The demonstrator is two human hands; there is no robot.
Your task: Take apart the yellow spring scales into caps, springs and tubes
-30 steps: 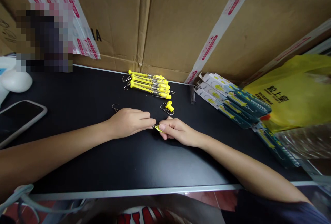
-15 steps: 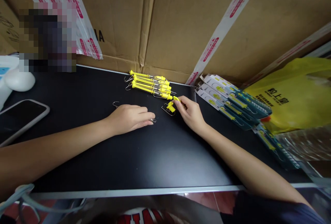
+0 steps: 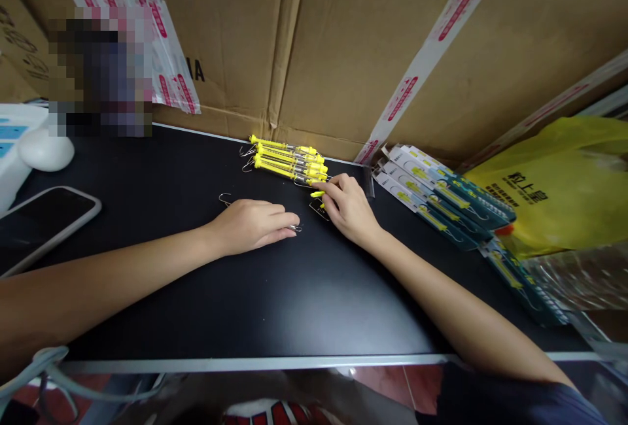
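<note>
My left hand [image 3: 252, 225] rests low over the black table, its thumb and fingers closed around a slim metal piece. The wire end [image 3: 295, 228] of that piece pokes out past the fingertips. A bent wire hook [image 3: 224, 199] shows behind the knuckles; whether it belongs to the same piece is hidden. My right hand [image 3: 352, 212] pinches a small yellow plastic piece [image 3: 318, 194] between thumb and fingers. Just under its fingertips lies a dark piece with a wire frame [image 3: 319, 208], partly covered. Beyond it sits a row of several yellow tubular tools with wire hooks [image 3: 282, 163].
Boxed yellow tools [image 3: 432, 196] lie stacked at the right, beside a yellow plastic bag [image 3: 554, 183]. A phone [image 3: 46, 229] and a white rounded device [image 3: 46, 148] are at the left. Large taped cardboard boxes [image 3: 220, 39] stand along the back edge. A cable [image 3: 53, 366] hangs at the front left.
My right hand has moved slightly left over the wire-framed piece, its fingers turned further down, and now covers more of it. My left hand keeps its grip.
</note>
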